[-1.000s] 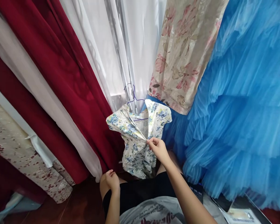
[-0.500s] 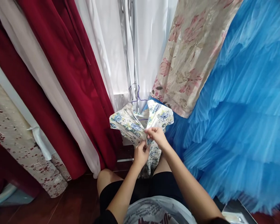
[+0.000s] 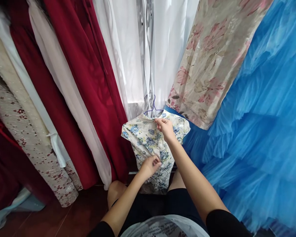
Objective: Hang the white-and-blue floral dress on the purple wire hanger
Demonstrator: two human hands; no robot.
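A small short-sleeved floral dress [image 3: 144, 138], white with blue roses and green leaves, hangs on a thin purple hanger [image 3: 154, 99] just in front of my knees. Its two sides meet along a seam down the middle, up to the neckline. At the neckline, the fingers of my right hand [image 3: 165, 127] are pinched on the top of that seam; any small pull between them is too small to make out. Lower on the same seam, my left hand [image 3: 150, 166] has its fingertips closed on the fabric.
Metal stand poles [image 3: 150, 49] rise behind the hanger against white cloth [image 3: 130, 65]. Dark red drapes [image 3: 84, 75] hang at left. On the right are a pink-flowered cloth [image 3: 207, 69] and a ruffled blue tulle gown [image 3: 256, 131]. A whitish plastic bag [image 3: 148, 230] lies on my lap.
My right hand has moved up the seam from mid-chest to the neckline. The open V at the top of the dress has closed. My left hand sits slightly lower.
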